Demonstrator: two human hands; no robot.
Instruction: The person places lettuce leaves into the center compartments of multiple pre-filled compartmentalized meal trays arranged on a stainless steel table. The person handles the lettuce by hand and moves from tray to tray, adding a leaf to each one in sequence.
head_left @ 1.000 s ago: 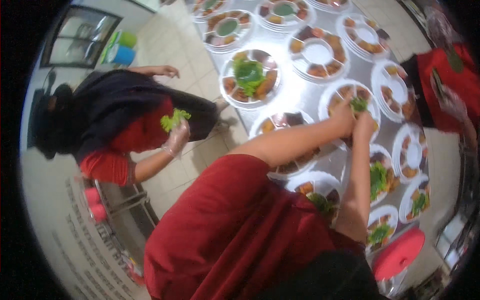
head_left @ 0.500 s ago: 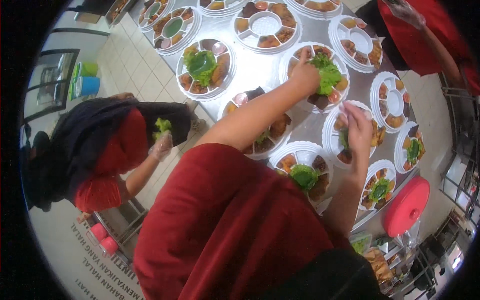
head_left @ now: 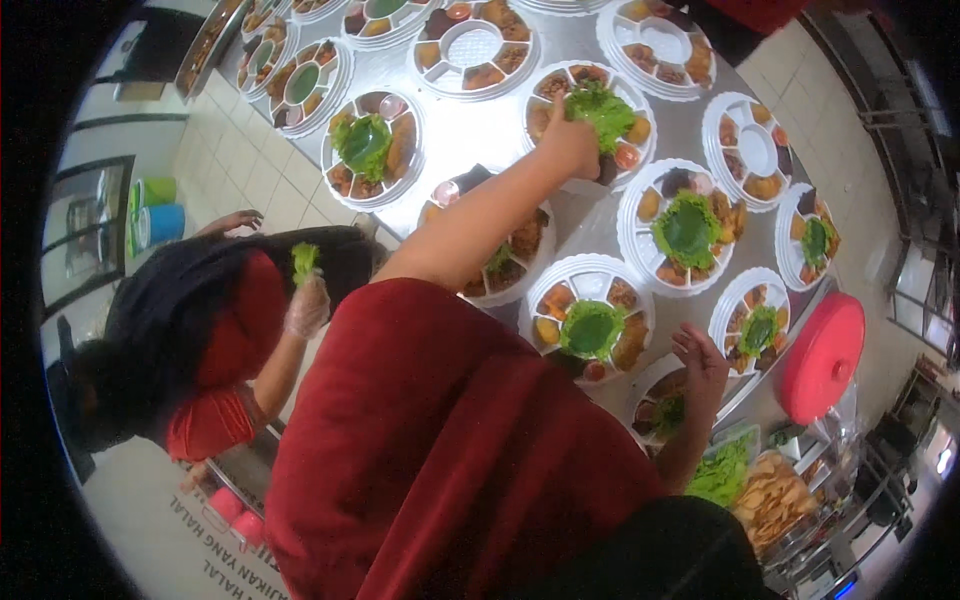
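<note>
My left hand [head_left: 572,148] is at the edge of a round white compartment platter [head_left: 640,165] filled with food. One finger points up beside a frilly lettuce leaf [head_left: 604,112]; the others bend down against the leaf, partly hidden. Nearer to me on the right, my right hand [head_left: 702,368] hangs with fingers apart and nothing seen in them. Below it is a partly covered platter [head_left: 645,395]. Between my hands stand two platters with lettuce cups in their centres, one lettuce cup [head_left: 687,230] farther off and another lettuce cup [head_left: 592,330] closer to me.
Several more filled platters [head_left: 472,45] cover the steel table [head_left: 440,120]. At the right edge is a red round lid [head_left: 822,358], with a tub of lettuce [head_left: 722,470] and brown crackers [head_left: 772,500] below it. To the left, a gloved co-worker's hand [head_left: 307,305] holds lettuce.
My right hand has drawn back toward me from the right-hand platter, where a lettuce cup now shows in the centre. My left hand stays at its lettuce. The whole view has shifted.
</note>
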